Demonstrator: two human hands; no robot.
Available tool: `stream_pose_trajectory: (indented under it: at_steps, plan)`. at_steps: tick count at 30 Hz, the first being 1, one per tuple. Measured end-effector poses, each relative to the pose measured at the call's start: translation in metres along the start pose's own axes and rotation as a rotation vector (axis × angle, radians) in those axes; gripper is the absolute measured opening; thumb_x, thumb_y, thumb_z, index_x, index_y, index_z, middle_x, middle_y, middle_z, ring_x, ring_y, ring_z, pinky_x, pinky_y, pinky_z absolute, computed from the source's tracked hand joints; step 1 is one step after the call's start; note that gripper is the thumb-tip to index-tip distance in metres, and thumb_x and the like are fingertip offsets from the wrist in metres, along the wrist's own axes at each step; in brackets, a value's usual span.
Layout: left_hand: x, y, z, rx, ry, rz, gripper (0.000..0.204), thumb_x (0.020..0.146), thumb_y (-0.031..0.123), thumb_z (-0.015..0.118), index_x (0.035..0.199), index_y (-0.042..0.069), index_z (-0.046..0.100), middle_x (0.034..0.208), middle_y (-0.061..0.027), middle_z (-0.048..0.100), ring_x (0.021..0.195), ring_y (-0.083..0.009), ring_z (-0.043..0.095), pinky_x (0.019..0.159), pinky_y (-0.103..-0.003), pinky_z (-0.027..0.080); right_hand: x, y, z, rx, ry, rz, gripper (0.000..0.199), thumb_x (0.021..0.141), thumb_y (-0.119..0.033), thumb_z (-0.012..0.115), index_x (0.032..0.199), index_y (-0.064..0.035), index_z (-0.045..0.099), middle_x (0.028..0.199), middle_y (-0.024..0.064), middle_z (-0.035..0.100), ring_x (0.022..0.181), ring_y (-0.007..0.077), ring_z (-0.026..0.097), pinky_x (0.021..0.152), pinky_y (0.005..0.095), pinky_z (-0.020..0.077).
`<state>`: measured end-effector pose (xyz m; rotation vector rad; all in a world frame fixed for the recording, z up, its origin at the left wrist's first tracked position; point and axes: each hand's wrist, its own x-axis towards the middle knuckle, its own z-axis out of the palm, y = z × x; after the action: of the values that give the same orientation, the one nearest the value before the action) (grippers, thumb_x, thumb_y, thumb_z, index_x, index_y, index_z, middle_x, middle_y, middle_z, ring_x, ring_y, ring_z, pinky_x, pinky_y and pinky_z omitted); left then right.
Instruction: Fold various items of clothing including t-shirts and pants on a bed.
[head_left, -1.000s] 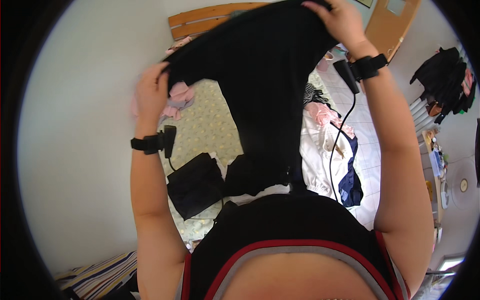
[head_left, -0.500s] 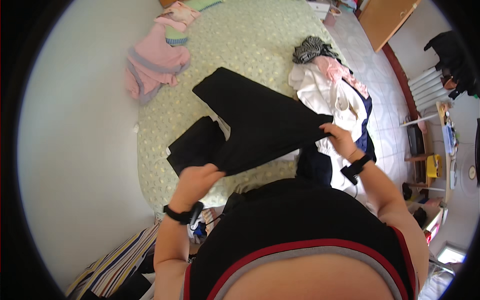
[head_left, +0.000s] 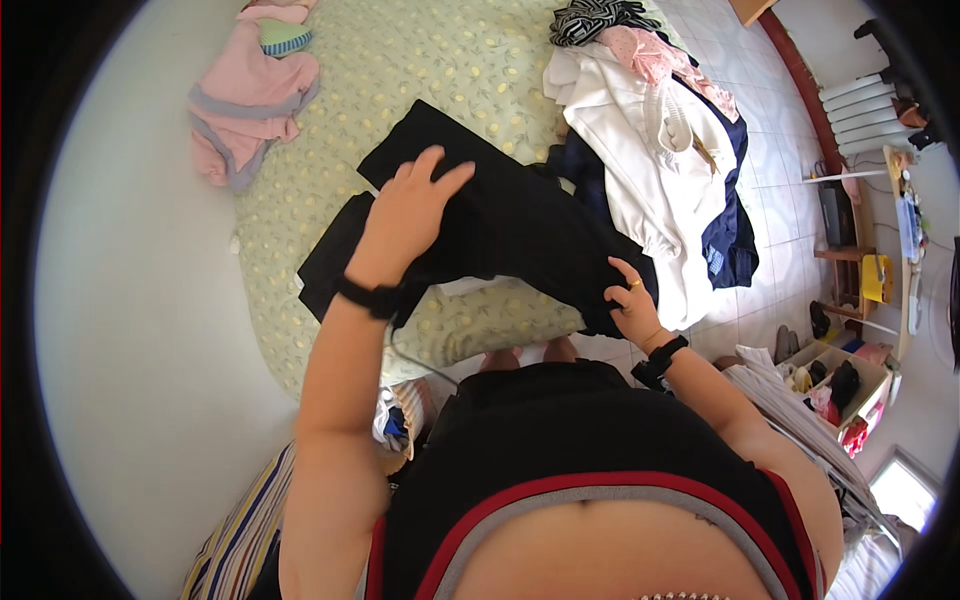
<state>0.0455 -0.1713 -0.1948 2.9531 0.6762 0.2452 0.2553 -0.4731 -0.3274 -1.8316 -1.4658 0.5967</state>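
Observation:
A pair of black trousers (head_left: 490, 225) lies spread across the bed in front of me, with wrinkles toward its right end. My left hand (head_left: 405, 215) rests on its upper left part, fingers spread and palm down. At the right end, the fingers of my right hand (head_left: 634, 307) are apart and touch the dark cloth; one wears a ring. Beside my left wrist lies a folded black garment (head_left: 335, 250), partly hidden by my forearm. Some white cloth (head_left: 480, 285) peeks out below the trousers.
Right of the trousers, white clothes (head_left: 650, 150) are heaped with dark blue cloth (head_left: 738, 240) at the bed's edge. A pink and grey garment (head_left: 240, 105) lies at the far left by the wall. Low down stands a bag (head_left: 405, 420) with clothes.
My left hand has let go of the trousers' near edge and moved up onto the cloth. My right hand has released its corner and moved nearer to me. The trousers now lie lower.

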Motion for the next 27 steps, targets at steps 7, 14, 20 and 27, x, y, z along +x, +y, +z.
stream_pose_trajectory:
  at_steps: [7, 14, 20, 27]
  plan:
    - [-0.059, 0.053, 0.138, -0.124, -0.335, -0.169, 0.094, 0.064, 0.024, 0.079, 0.142, 0.016, 0.028, 0.145, -0.0178, 0.027, 0.132, -0.0383, 0.03, 0.101, -0.052, 0.035, 0.007, -0.014, -0.007, 0.051, -0.025, 0.017, 0.029, 0.06, 0.013, 0.056, 0.08, -0.0071, 0.054, 0.137, 0.0171, 0.039, 0.115, 0.0364, 0.048, 0.089, 0.0352, 0.0422]
    - [-0.077, 0.052, 0.184, -0.257, -0.192, -0.417, 0.085, 0.073, 0.024, 0.073, 0.143, 0.011, 0.026, 0.145, -0.0142, 0.029, 0.136, -0.0322, 0.025, 0.107, -0.052, 0.026, 0.107, -0.074, -0.034, -0.031, 0.004, -0.282, 0.024, 0.063, 0.011, 0.058, 0.081, -0.0035, 0.05, 0.133, 0.02, 0.043, 0.119, 0.0365, 0.045, 0.094, 0.0372, 0.0414]
    - [-0.097, 0.038, 0.213, -0.271, -0.027, -0.497, 0.041, 0.073, 0.016, 0.071, 0.108, -0.002, 0.061, 0.131, -0.0212, 0.045, 0.13, -0.0343, 0.034, 0.104, -0.045, 0.032, 0.231, -0.087, 0.032, 0.033, -0.082, -0.252, 0.052, 0.078, -0.008, 0.065, 0.125, -0.0066, 0.045, 0.13, 0.0216, 0.044, 0.122, 0.0379, 0.042, 0.098, 0.0378, 0.0392]
    - [-0.109, 0.036, 0.209, -0.424, 0.147, -0.553, 0.02, 0.072, 0.01, 0.07, 0.088, -0.002, 0.065, 0.123, -0.0225, 0.051, 0.124, -0.0379, 0.04, 0.098, -0.044, 0.038, 0.251, 0.05, 0.094, -0.14, -0.387, 0.268, 0.06, 0.082, -0.012, 0.057, 0.138, -0.008, 0.034, 0.126, 0.0219, 0.052, 0.117, 0.0364, 0.049, 0.098, 0.0375, 0.0388]
